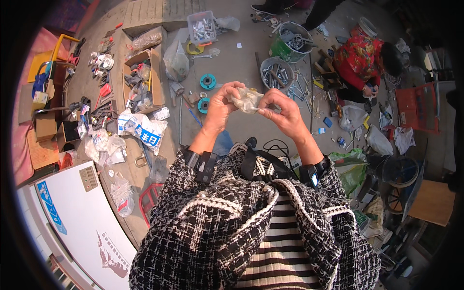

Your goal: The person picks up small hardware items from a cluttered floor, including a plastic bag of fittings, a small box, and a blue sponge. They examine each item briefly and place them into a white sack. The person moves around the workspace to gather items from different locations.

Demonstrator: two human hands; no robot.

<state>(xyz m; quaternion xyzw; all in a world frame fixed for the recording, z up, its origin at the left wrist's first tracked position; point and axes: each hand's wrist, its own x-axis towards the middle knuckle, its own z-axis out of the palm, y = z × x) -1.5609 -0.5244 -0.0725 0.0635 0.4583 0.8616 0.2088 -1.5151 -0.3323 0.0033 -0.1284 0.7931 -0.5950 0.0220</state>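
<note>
In front of my chest, both hands grip a small crumpled, see-through plastic bag (247, 100). My left hand (223, 104) pinches its left side, and my right hand (282, 113) has thumb and fingers closed on its right edge. Something yellowish shows at the top of the bag, too small to make out. Below and left of the bag, two teal round flanges (208, 81) lie on the ground. A grey basin (277, 73) of metal bolts and rods stands beyond my right hand.
A green bucket (285, 48) of metal parts and a clear plastic bin (202, 28) of hardware stand farther off. On the left are a cardboard box (155, 79) of parts and a white printed sack (142, 129). Another person in a red floral top (360, 58) crouches at the right.
</note>
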